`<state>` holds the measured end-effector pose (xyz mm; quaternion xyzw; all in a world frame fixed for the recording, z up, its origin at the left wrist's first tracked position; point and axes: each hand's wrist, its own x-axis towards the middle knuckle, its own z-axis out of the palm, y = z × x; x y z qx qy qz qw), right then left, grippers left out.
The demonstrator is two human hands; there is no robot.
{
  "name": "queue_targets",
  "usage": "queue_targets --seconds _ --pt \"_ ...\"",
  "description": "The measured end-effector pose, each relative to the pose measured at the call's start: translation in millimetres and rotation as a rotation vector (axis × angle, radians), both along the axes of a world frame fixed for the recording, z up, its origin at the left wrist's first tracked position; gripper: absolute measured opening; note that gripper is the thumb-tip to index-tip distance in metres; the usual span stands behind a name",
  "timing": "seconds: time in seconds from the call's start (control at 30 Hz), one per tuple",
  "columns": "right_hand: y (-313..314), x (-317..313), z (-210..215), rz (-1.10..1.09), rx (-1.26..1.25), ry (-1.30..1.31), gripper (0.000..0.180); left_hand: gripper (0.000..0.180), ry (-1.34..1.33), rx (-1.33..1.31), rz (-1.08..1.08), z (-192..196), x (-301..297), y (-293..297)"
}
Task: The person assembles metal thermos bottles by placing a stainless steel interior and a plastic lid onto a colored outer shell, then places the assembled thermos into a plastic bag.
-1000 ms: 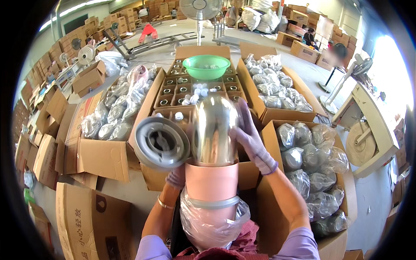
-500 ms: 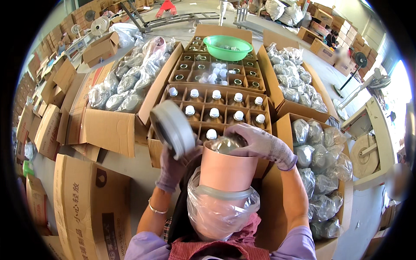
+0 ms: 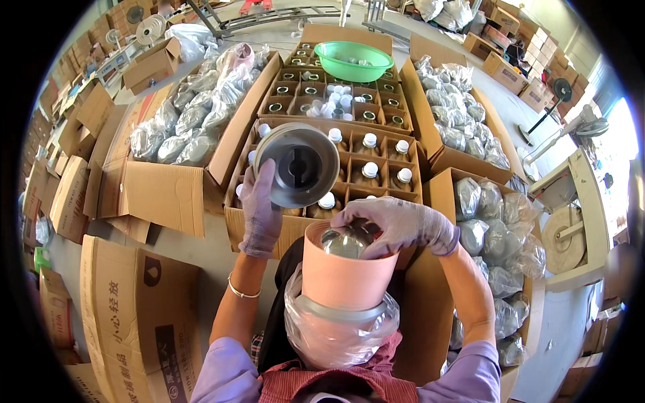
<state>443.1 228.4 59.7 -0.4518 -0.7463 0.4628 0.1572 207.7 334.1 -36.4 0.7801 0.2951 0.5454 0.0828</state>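
My left hand (image 3: 261, 209) lifts a grey lid (image 3: 297, 165), fingers clasped on its rim; my right hand (image 3: 396, 225) curls over the flask (image 3: 342, 243) inside the pink sleeve (image 3: 346, 272).

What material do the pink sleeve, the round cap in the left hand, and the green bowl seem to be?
Pink sleeve: matte, smooth, probably plastic or card. Cap: grey with a dull sheen, likely metal or metallised plastic. Green bowl: glossy, slightly translucent rim, looks plastic.

Single head-worn fisheye view, looking steeply down from close above, facing forward, edges bent toward the rim
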Motion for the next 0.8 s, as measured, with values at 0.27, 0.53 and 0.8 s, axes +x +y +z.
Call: queue_targets --seconds 0.27,0.53,0.8 --pt "-15 -44 17 -0.129 0.254 -0.426 0.053 0.030 -0.612 -0.747 -0.363 33 34 -20" --pt "-4 -31 4 -0.237 0.416 -0.458 0.059 0.042 -0.526 -0.741 -0.383 52 47 -17" --pt "29 20 20 0.176 1.573 -0.716 0.051 0.045 -0.153 -0.749 -0.432 128 48 -18"
